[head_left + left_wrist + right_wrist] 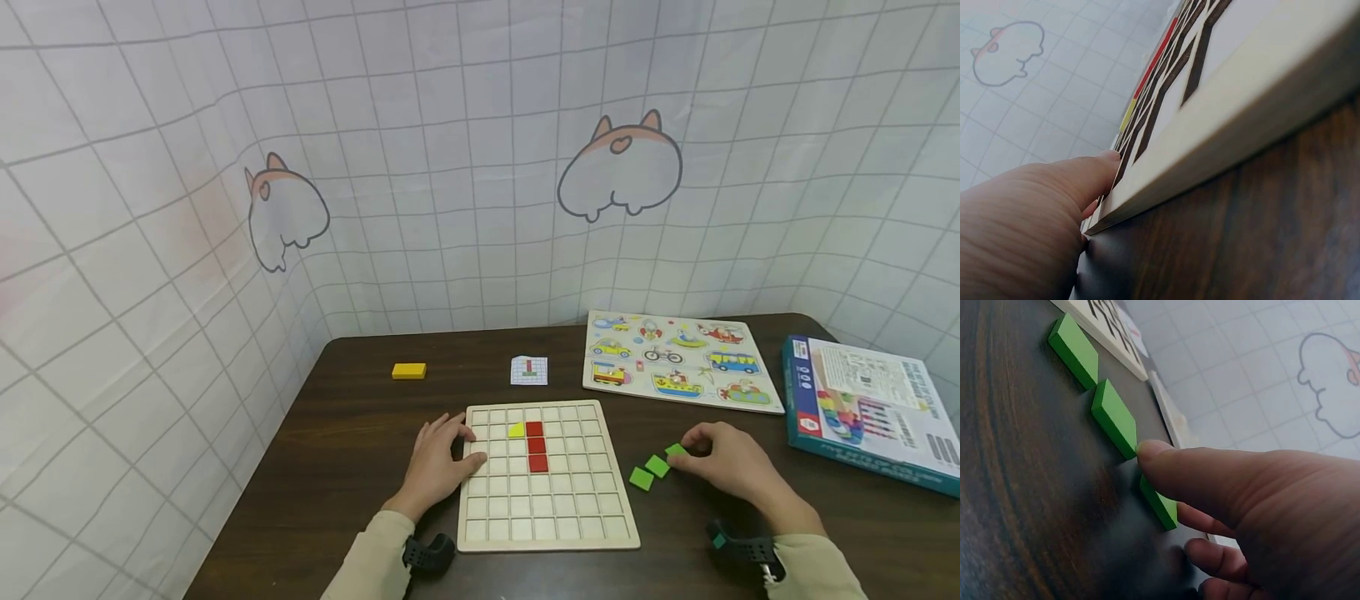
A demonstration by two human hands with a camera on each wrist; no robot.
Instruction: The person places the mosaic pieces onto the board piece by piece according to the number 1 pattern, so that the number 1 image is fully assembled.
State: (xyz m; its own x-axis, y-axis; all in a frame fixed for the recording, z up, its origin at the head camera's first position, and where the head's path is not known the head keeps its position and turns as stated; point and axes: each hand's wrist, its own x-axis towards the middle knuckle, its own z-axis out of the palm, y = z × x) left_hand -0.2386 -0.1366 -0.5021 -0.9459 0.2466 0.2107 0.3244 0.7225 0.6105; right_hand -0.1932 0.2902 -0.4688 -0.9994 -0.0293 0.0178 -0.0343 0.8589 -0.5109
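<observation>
Centrally, one pale square wooden grid board point(498, 507), lying flat on a dark brown wood-grain table point(337, 467). Left hand point(437, 461): grasping the board's left edge, thumb on the rim.

In the grid: three red square tiles point(536, 445), set in a column running near to far, in the far half; one small yellow piece with a slanting corner point(515, 430), just left of the farthest red tile.

Right of the board: three bright green square tiles point(657, 466) on the table, in a diagonal row (corners touching or nearly so; the views do not settle which). Right hand point(723, 458): thumb and finger pinching the farthest, rightmost of these, the other two lying free.

Beyond the board: one small white gridded paper card point(520, 375), printed in red and green; farther left, one yellow rectangular block point(408, 372).

Far right: one pale picture board with coloured vehicles point(675, 360); right of it, one blue-and-white printed box point(877, 408).

Behind: a white gridded curtain point(465, 208) with two cartoon animal figures point(621, 171).
</observation>
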